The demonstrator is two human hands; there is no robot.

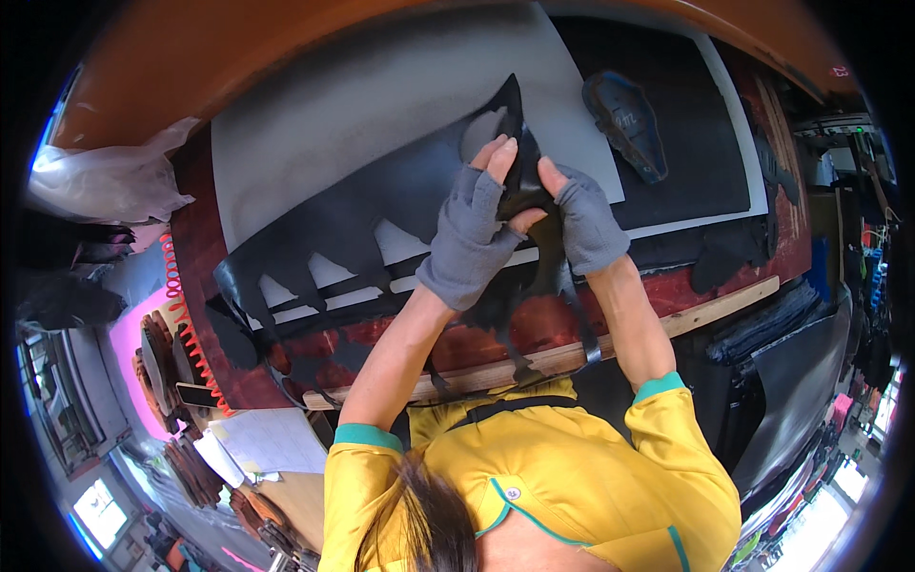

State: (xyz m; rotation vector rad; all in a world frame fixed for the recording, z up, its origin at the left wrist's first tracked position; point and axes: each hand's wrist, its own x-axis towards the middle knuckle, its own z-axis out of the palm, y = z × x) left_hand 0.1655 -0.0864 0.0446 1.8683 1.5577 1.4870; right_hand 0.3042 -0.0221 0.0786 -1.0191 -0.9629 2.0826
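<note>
A black leather-like sheet [381, 191] with cut-out openings lies across the work surface, its far corner bent up to a point. Both my hands wear grey fingerless gloves and grip the raised, folded part of the sheet. My left hand [474, 229] presses its fingers against the fold from the left. Close by on the right, my right hand [586, 219] pinches the same part with the thumb showing; its other fingers are mostly hidden. Ragged strips of the sheet hang over the table's near edge. To the right sits a blue cutting die [626, 124] with a brown rim, apart from my hands.
Under the sheet is a pale grey board [315, 124]; a dark sheet [710, 181] lies beneath the die. A wooden strip [681, 319] edges the red table [202, 205]. An orange machine part [181, 57] spans the far side. A coiled red hose [172, 286] hangs at left.
</note>
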